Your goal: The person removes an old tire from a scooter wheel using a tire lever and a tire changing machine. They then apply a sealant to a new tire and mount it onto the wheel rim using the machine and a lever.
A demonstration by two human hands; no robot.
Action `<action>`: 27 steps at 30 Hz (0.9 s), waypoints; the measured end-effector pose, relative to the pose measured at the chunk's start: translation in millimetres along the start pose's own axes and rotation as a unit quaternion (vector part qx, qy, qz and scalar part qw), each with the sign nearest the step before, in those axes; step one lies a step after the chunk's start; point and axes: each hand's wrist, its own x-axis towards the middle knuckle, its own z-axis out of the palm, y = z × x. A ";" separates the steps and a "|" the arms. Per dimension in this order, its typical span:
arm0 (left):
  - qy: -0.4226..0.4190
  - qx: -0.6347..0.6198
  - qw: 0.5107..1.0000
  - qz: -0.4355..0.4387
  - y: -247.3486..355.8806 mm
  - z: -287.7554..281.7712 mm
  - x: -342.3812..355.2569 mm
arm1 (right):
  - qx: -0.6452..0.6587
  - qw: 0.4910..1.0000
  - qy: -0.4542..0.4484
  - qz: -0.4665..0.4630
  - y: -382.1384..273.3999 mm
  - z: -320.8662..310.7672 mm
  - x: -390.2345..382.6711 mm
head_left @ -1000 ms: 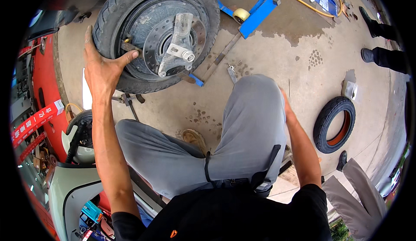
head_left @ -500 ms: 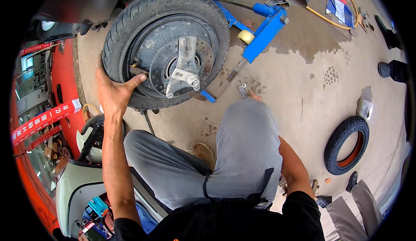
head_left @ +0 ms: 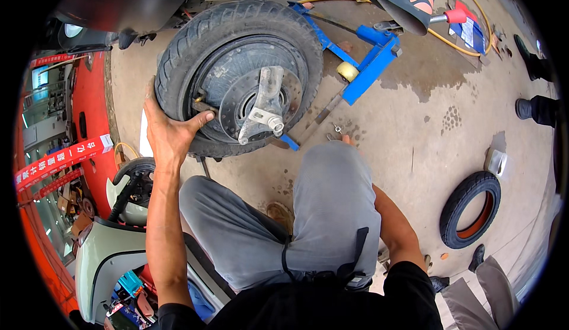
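Bracing the scooter wheel [head_left: 237,75], the left hand [head_left: 169,131] is laid open and flat against the tyre's lower left edge, thumb hooked toward the rim. The wheel is seen standing upright on the concrete floor [head_left: 438,128], just beside a blue stand [head_left: 370,63]. The right hand [head_left: 345,141] is mostly hidden past the knee [head_left: 332,170]; open or closed cannot be told. The wheel is judged heavy and stiff, with grippy rubber. A hold is best taken on the tyre or rim, not the thin brake disc [head_left: 237,104]. A spare tyre [head_left: 471,208] is noted well apart.
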 end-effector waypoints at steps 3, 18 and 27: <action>-0.004 -0.009 1.000 0.004 1.1 -0.7 1.1 | -0.012 0.999 -0.038 -0.017 -6.4 -9.1 -0.4; -0.007 -0.052 0.998 -0.020 -9.2 -8.9 -1.0 | 0.052 0.994 -0.015 0.089 15.9 -229.3 -133.7; -0.009 -0.034 0.999 -0.035 0.1 -12.4 -6.5 | 0.352 0.899 -0.138 0.221 25.2 -200.9 -129.2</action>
